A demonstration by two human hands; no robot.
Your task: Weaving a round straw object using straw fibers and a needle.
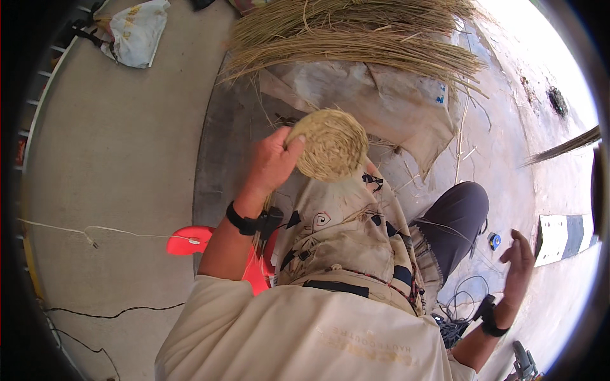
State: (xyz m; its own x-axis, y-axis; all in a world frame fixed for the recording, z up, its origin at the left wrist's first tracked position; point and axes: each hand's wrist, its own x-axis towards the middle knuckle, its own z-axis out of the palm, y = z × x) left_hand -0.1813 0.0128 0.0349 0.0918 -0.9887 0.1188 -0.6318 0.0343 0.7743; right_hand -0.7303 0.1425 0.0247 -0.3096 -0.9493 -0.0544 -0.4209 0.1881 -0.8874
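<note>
My left hand (273,162) grips the left edge of a round, woven straw piece (330,146), held above my lap over a beige patterned apron (337,235). Loose strands hang below that hand along my wrist. My right hand (516,263) is raised off to the right, beside my dark-trousered knee, with its fingers extended and slightly bent and nothing visible in them. A small blue and black tape measure (495,240) lies on the floor just left of my right hand.
Long straw bundles (356,51) lie ahead on a stained sheet (406,114). A white bag (136,35) is at upper left. A red plastic seat (187,240) shows by my left arm, with cords on the floor. Coiled black cables (454,317) lie at lower right, near a striped board (553,238).
</note>
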